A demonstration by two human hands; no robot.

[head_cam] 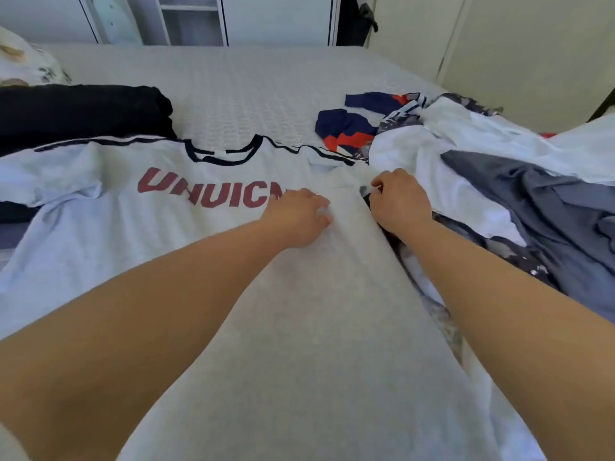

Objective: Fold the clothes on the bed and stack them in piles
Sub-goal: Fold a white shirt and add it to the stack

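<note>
1. I see a white shirt [206,261] with red letters lying flat on the bed [239,88], front side up.
2. My left hand [298,217] rests on the shirt just past the letters, fingers curled, bunching a bit of cloth.
3. My right hand [399,197] pinches the shirt's edge, just beside the left hand.
4. A pile of loose clothes [499,168] lies right of that hand.
5. A black folded stack [80,111] sits far left of both hands.

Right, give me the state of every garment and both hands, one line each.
White T-shirt with red lettering: spread flat, unfolded.
Black folded garment: lying folded at the far left.
Navy and red garment: crumpled.
Heap of white and grey clothes: unfolded.
Left hand: fingers curled on the shirt.
Right hand: pinching the shirt's edge.
</note>
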